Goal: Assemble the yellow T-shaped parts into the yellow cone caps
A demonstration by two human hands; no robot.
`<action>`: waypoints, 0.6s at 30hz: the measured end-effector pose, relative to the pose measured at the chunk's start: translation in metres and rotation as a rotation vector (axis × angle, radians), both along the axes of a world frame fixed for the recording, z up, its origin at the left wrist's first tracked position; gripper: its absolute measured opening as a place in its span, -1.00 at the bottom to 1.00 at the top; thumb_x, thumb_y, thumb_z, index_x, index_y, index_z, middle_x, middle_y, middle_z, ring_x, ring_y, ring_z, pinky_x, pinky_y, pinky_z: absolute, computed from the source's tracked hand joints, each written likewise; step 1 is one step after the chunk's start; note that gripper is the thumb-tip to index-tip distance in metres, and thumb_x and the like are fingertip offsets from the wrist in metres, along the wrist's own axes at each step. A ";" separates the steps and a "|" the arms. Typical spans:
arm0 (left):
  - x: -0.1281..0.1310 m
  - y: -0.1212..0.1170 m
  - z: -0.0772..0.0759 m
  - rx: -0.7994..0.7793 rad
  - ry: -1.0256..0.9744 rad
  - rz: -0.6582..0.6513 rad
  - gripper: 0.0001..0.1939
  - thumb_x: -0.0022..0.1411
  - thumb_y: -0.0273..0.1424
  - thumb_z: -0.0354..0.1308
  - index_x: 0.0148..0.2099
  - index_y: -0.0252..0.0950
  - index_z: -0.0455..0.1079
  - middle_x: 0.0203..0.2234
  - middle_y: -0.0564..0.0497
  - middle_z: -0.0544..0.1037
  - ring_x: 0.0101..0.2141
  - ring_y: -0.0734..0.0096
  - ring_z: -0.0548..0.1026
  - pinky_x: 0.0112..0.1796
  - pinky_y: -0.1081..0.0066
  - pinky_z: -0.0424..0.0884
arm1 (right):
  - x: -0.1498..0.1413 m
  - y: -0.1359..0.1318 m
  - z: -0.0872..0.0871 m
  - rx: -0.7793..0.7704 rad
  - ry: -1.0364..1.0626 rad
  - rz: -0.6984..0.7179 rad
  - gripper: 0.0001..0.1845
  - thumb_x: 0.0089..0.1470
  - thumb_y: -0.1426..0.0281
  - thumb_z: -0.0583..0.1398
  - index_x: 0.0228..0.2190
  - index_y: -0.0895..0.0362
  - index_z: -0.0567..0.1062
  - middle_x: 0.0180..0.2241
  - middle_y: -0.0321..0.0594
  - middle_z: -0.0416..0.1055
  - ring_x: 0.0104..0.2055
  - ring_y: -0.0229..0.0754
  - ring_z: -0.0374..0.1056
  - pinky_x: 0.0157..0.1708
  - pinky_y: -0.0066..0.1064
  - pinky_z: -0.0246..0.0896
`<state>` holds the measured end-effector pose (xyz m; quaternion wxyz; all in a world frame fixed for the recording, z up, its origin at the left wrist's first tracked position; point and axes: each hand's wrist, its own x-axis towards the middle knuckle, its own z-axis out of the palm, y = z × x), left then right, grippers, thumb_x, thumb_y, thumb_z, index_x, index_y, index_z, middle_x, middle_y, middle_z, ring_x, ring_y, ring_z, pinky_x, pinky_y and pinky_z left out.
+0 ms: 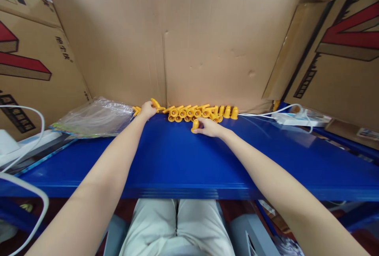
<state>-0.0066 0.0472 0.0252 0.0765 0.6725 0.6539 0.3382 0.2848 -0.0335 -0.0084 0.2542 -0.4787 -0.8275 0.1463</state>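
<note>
Blue bench fills the middle to lower frame. Cardboard panel stands along its back edge, most of the upper frame; likely a backstop so small parts don't roll off the rear.

Printed boxes at both sides, left box and right box, probably help wall in the work zone.

Clear plastic bag lies flat at left of center, against the left side, looks parked out of the hands' way.

Row of yellow cups, center of frame, tucked near the foot of the panel. Most lie on their sides, stacked in layers, hollow ends toward the camera; lying nested like that should keep them from rolling. Right end of the row: a few stand dome up, flared rim down, the steadier pose.

White power strip at right, cables running toward the row.

Left hand, just left of center: grip pinching a tilted yellow cup between thumb and fingers. Can't tell if it clears the bench.

Right hand, center: grip around the side of an upright yellow cup, in front of the row, dome up. Side hold leaves the rim free. Can't tell if the rim touches the bench.
</note>
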 end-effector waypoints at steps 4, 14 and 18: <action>0.010 -0.018 0.014 -0.050 -0.508 0.124 -0.89 0.14 -0.49 0.13 -0.22 -0.32 0.35 -0.40 -0.01 0.49 -0.32 0.38 0.52 -0.26 0.33 0.51 | -0.001 -0.001 0.000 -0.008 -0.012 -0.006 -0.81 -0.02 0.37 0.28 -0.41 0.11 0.35 -0.35 -0.24 0.46 -0.27 -0.16 0.41 -0.22 -0.33 0.30; 0.037 -0.062 0.008 -0.219 -1.275 -0.025 -0.91 0.32 -0.42 0.04 -0.29 -0.28 0.26 -0.52 0.06 0.40 -0.43 0.51 0.49 -0.15 0.28 0.51 | -0.004 -0.004 0.000 0.050 -0.049 -0.029 -0.82 -0.02 0.33 0.26 -0.40 0.11 0.35 -0.36 -0.19 0.45 -0.33 -0.14 0.39 -0.29 -0.33 0.26; 0.051 -0.075 0.011 -0.255 -1.428 -0.040 -0.79 0.36 -0.48 -0.11 -0.36 -0.30 0.21 -0.47 0.01 0.44 -0.45 0.51 0.49 -0.14 0.27 0.49 | -0.004 -0.004 -0.001 0.144 -0.038 -0.018 -0.83 0.01 0.37 0.22 -0.32 0.15 0.36 -0.36 -0.17 0.44 -0.35 -0.17 0.37 -0.31 -0.38 0.22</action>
